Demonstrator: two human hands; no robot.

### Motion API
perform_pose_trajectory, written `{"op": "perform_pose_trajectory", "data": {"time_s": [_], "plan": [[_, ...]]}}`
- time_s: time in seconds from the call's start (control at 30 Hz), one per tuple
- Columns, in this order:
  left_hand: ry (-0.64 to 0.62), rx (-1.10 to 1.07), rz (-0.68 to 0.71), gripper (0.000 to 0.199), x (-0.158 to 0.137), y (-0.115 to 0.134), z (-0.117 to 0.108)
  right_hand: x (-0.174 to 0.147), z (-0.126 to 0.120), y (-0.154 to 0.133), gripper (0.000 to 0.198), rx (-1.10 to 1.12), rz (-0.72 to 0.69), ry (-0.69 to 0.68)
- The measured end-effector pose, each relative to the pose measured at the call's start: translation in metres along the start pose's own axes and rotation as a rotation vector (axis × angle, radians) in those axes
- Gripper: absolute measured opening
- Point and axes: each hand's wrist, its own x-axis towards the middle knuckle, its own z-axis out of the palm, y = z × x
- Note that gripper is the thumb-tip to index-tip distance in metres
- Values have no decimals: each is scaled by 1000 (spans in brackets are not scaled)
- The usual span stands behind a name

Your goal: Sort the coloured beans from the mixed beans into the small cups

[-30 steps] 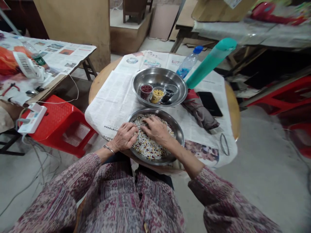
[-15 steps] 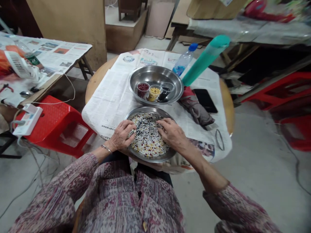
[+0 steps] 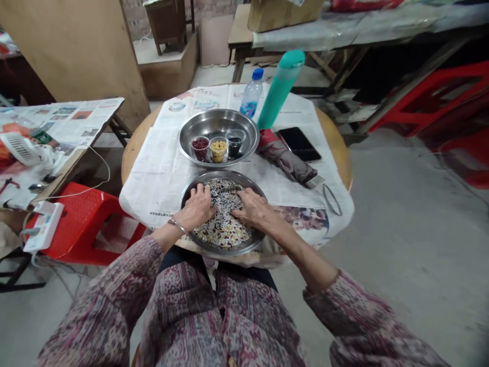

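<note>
A steel basin (image 3: 244, 248) at the table's near edge holds mixed grains (image 3: 223, 224), mostly white and black with red and yellow ones at the near side. At its left side, my left hand (image 3: 198, 206) rests on the grains, fingers apart and curved. My right hand (image 3: 254, 208) lies at the right side, thumb and fingers spread, their tips touching the grains. Just beyond is a second steel basin (image 3: 214, 121). In it stand three clear cups: one of red beans (image 3: 200, 145), one of yellow kernels (image 3: 218, 149) and one of black grains (image 3: 234, 145).
Newspaper (image 3: 148, 173) covers the round table. Behind the basins are a plastic bottle (image 3: 251, 97) and a tall green bottle (image 3: 281, 86). A folded umbrella (image 3: 288, 160) and a phone (image 3: 298, 143) lie to the right. A red stool (image 3: 80, 219) with a power strip (image 3: 44, 227) stands left.
The view has shifted, so the table sits farther left. Both hands have moved a little nearer to me over the grains, and my right fingertips have come down into them.
</note>
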Motion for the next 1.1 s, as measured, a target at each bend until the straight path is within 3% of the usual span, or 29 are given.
{"op": "perform_pose_trajectory", "data": {"time_s": [0.17, 0.3, 0.53, 0.63, 0.77, 0.9, 1.0, 1.1], "plan": [[14, -98, 140, 27, 24, 14, 5, 23, 9, -9, 27, 133, 122, 38], [-30, -172, 93, 16, 23, 13, 4, 20, 7, -17, 22, 196, 50, -19], [-79, -254, 254, 18, -41, 7, -7, -30, 5, -28, 28, 264, -248, -76], [-134, -260, 380, 21, -63, 13, -20, -42, -3, -28, 35, 253, -293, -35], [-227, -272, 517, 22, -65, 24, -22, -43, -9, -23, 28, 132, -174, 102], [-218, -138, 588, 31, -49, 31, -5, -45, -3, -20, 21, 19, -18, 182], [-145, -14, 562, 32, -35, 33, 3, -50, 4, -22, 19, 50, -9, 237], [-7, 49, 397, 25, -21, 31, 2, -53, 10, -26, 19, 120, 16, 341]]}}
